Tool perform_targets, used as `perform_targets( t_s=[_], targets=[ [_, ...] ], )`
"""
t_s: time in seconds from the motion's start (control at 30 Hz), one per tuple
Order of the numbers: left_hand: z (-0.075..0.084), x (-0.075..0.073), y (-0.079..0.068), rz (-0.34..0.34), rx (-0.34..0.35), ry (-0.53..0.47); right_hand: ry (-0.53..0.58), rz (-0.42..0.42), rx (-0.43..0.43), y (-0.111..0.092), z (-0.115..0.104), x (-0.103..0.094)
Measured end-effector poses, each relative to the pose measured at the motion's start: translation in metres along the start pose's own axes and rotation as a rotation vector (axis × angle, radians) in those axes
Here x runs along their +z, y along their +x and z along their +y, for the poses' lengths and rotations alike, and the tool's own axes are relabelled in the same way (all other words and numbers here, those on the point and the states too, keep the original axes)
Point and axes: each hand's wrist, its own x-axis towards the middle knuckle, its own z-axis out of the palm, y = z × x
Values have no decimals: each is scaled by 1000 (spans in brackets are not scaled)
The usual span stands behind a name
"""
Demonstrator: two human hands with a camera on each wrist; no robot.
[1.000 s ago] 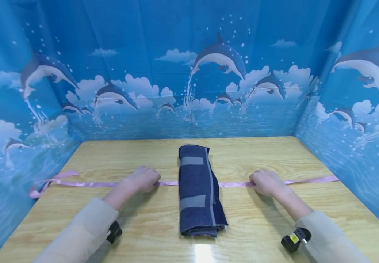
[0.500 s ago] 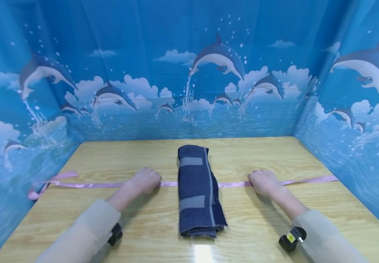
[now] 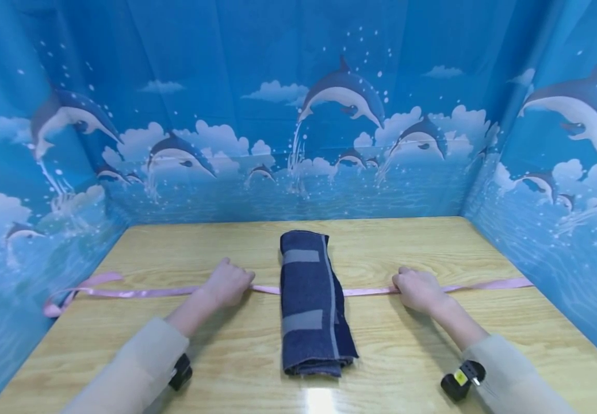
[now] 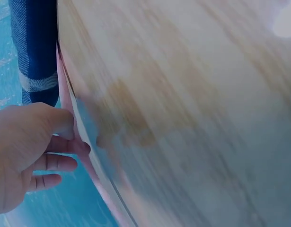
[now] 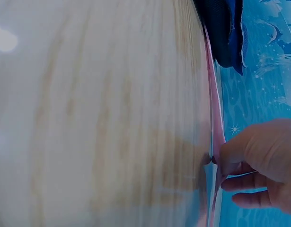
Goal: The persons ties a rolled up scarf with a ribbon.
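A folded dark blue towel [image 3: 313,302] with grey stripes lies lengthwise in the middle of the wooden table [image 3: 412,247]. A pink ribbon [image 3: 143,292] runs across the table under the towel, from the left wall to the right edge. My left hand [image 3: 228,283] pinches the ribbon just left of the towel [image 4: 36,45], thumb and fingers on the ribbon [image 4: 72,113]. My right hand [image 3: 416,287] pinches the ribbon [image 5: 215,118] to the right of the towel [image 5: 221,28].
Blue dolphin-print walls [image 3: 298,115] close in the table at the back and on both sides. The ribbon's left end loops at the left wall [image 3: 57,305]. Its right end [image 3: 516,283] lies near the right wall. Black wrist cameras [image 3: 461,379] sit on both sleeves.
Both hands have shifted slightly away from me along with the ribbon, and their fingers have loosened a little. The towel has stayed in place.
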Motion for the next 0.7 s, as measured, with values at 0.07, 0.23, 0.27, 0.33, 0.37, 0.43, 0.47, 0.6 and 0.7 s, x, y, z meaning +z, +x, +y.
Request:
perform_targets(
  t_s=[0.07,0.23,0.27,0.33,0.37,0.43,0.47,0.6,0.7],
  targets=[
    [-1,0,0,-2,-17,-5,17,12,12,-1,0,-1],
    [-1,0,-2,6,-37,-46,47,27,41,-2,1,-2],
    [-1,0,-2,10,-41,-63,52,25,46,-2,1,-3],
    [-1,0,-3,18,-54,-103,70,22,62,-1,1,-3],
    [-1,0,-4,18,-65,-132,83,19,69,-1,2,-4],
    [-1,-1,-4,23,-80,-176,113,18,80,-1,2,-5],
    [-1,-1,-4,23,-84,-199,127,16,87,0,3,-5],
    [-2,-3,-5,3,-101,-266,155,31,82,-2,6,-5],
    [-3,-4,-6,-20,-106,-289,148,55,62,-3,8,-4]
  ],
)
